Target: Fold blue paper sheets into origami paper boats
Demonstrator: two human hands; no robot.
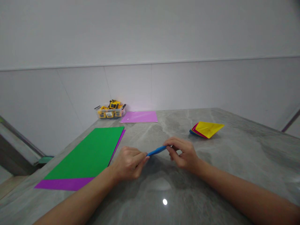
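Observation:
A narrow folded blue paper (pixel 156 151) is held just above the grey marble table (pixel 234 162), seen edge-on. My left hand (pixel 129 162) pinches its near-left end with fingers closed. My right hand (pixel 182 153) pinches its far-right end, fingers curled around it. Both forearms rest low over the table's front.
A green sheet (pixel 91 153) lies on a purple sheet (pixel 65 183) at the left. A pink-purple sheet (pixel 140 117) lies at the back, beside a clear box with a yellow toy truck (pixel 112 110). Folded yellow, red and blue paper shapes (pixel 206 129) are stacked at the right.

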